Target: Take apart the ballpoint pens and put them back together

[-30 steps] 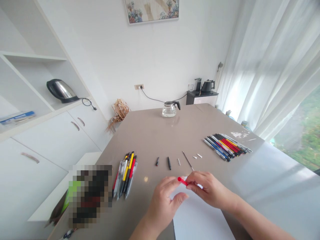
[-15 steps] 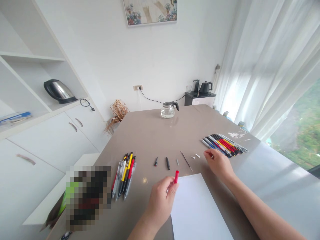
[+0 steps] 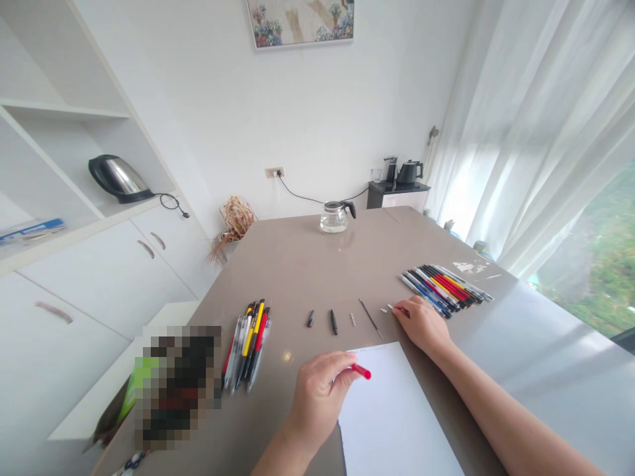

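Note:
My left hand [image 3: 325, 387] pinches a red pen barrel [image 3: 362, 371] above the top of a white sheet of paper [image 3: 397, 416]. The barrel's open-looking end points right and towards me. My right hand [image 3: 424, 325] rests low on the table, its thumb and fingertips closed on a small white pen part [image 3: 390, 306], partly hidden by them. Another small white piece [image 3: 383, 310] lies just left of it. Further left lie a thin pen refill [image 3: 370, 317], a small spring [image 3: 352, 319], a black grip piece [image 3: 333, 322] and a short dark pen tip [image 3: 310, 318].
A bundle of pens [image 3: 251, 344] lies at left, and a row of several pens [image 3: 446, 289] at right. A glass pot [image 3: 334, 217] stands at the far edge of the table [image 3: 297, 264]. White scraps [image 3: 470, 267] lie near the right edge.
My right hand has moved left and down to the small white pen part. My left hand has tipped the red barrel from upright to nearly level.

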Tool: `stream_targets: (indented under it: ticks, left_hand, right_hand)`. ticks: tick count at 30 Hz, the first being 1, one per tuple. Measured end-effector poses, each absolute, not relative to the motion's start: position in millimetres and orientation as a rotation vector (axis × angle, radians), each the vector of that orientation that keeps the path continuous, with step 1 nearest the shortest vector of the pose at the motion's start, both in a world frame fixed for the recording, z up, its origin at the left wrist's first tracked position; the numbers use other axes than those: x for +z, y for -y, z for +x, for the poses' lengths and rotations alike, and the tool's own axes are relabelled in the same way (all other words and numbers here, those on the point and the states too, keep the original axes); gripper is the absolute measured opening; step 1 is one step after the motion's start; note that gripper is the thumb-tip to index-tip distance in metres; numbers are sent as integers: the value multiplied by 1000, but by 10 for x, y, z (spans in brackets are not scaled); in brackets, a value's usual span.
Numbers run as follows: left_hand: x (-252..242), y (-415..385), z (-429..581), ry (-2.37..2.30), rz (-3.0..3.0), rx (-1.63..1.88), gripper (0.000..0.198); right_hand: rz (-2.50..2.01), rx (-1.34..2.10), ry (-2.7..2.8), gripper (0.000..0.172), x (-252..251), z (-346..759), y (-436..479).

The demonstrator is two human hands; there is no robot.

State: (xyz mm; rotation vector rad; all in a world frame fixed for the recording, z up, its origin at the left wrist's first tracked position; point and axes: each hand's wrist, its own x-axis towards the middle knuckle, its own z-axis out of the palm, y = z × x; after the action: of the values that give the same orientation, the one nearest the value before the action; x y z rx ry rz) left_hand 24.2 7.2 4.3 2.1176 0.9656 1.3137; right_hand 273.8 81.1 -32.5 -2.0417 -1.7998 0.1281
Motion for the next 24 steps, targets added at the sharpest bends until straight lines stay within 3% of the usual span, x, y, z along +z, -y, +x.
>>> stream_targets:
  ticks: [14, 24]
  left_hand:
    - [61, -67, 232, -953, 2147, 1351, 19]
    - [75, -72, 229, -882, 2168, 1362, 22]
  right_hand:
    - [-1977, 94, 1599, 23, -278, 2803, -799]
    - [-1690, 146, 1498, 17, -31, 2613, -563]
